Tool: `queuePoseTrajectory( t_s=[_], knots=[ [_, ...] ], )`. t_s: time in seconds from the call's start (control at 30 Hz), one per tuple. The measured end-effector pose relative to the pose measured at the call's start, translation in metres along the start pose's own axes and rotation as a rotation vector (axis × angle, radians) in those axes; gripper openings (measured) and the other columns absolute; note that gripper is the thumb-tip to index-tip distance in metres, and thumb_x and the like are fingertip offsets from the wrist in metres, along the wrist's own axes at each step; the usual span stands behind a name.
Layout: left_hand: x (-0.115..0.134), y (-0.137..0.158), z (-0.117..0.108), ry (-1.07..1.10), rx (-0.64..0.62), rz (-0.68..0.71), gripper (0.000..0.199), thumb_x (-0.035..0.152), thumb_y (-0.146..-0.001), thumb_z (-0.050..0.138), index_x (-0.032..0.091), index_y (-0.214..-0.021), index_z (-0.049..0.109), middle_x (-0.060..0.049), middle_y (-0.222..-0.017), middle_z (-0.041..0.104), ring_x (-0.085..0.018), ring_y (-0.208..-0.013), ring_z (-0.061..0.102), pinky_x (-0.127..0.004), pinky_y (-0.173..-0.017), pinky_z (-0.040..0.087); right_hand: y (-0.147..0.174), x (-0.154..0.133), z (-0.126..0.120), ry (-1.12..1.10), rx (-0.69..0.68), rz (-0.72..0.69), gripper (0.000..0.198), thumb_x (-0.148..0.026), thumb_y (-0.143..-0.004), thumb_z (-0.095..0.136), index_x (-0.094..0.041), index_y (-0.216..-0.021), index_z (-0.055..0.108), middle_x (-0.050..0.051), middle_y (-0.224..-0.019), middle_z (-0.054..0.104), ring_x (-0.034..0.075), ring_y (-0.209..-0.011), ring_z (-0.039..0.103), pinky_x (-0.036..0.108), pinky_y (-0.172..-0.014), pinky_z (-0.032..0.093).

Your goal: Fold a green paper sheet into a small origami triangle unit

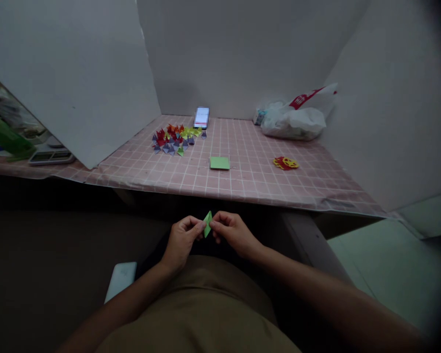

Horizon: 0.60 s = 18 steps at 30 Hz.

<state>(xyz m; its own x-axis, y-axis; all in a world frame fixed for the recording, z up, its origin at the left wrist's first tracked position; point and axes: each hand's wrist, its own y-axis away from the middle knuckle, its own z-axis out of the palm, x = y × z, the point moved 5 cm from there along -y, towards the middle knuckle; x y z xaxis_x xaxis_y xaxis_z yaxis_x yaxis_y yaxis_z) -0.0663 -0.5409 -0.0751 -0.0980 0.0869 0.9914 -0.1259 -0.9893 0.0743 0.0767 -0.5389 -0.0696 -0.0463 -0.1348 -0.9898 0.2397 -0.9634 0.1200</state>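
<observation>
A small folded piece of green paper [208,225] is held up between my two hands, over my lap and in front of the table's edge. My left hand [183,239] pinches its left side between thumb and fingers. On the other side, my right hand [235,232] grips it the same way, thumb toward me. The paper is creased to a narrow diamond shape. On the table lies a stack of square green paper [219,163]. Behind it to the left spreads a cluster of folded paper pieces [172,140] in red, orange, yellow, purple and green.
A lit phone [202,117] leans at the back of the pink checked tabletop [242,184]. Back right sits a white plastic bag [296,120]; nearer are red and yellow cut-out shapes [285,163]. White panels enclose the table. A scale [51,155] stands far left, a white device [121,280] beside me.
</observation>
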Motion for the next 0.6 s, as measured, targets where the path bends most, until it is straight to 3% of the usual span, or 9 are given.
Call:
queuePoseTrajectory(
  t_s=[0.3, 0.6],
  knots=[
    [-0.013, -0.004, -0.002, 0.121, -0.103, -0.163, 0.022, 0.035, -0.077, 0.070, 0.014, -0.072, 0.067, 0.000, -0.062, 0.062, -0.010, -0.057, 0.053, -0.022, -0.058, 0.041, 0.000, -0.001, -0.001, 0.017, -0.040, 0.005, 0.025, -0.038, -0.077, 0.065, -0.017, -0.069, 0.055, -0.005, -0.057, 0.054, 0.007, -0.048, 0.048, 0.021, -0.048, 0.037],
    [-0.007, -0.005, -0.005, 0.028, -0.070, -0.125, 0.021, 0.035, -0.073, 0.071, 0.014, -0.070, 0.069, -0.001, -0.062, 0.063, -0.011, -0.055, 0.054, -0.023, -0.056, 0.042, 0.000, -0.001, -0.001, 0.045, -0.034, 0.007, 0.027, -0.039, -0.076, 0.067, -0.017, -0.067, 0.055, -0.005, -0.056, 0.053, 0.007, -0.048, 0.047, 0.021, -0.047, 0.036]
  ],
)
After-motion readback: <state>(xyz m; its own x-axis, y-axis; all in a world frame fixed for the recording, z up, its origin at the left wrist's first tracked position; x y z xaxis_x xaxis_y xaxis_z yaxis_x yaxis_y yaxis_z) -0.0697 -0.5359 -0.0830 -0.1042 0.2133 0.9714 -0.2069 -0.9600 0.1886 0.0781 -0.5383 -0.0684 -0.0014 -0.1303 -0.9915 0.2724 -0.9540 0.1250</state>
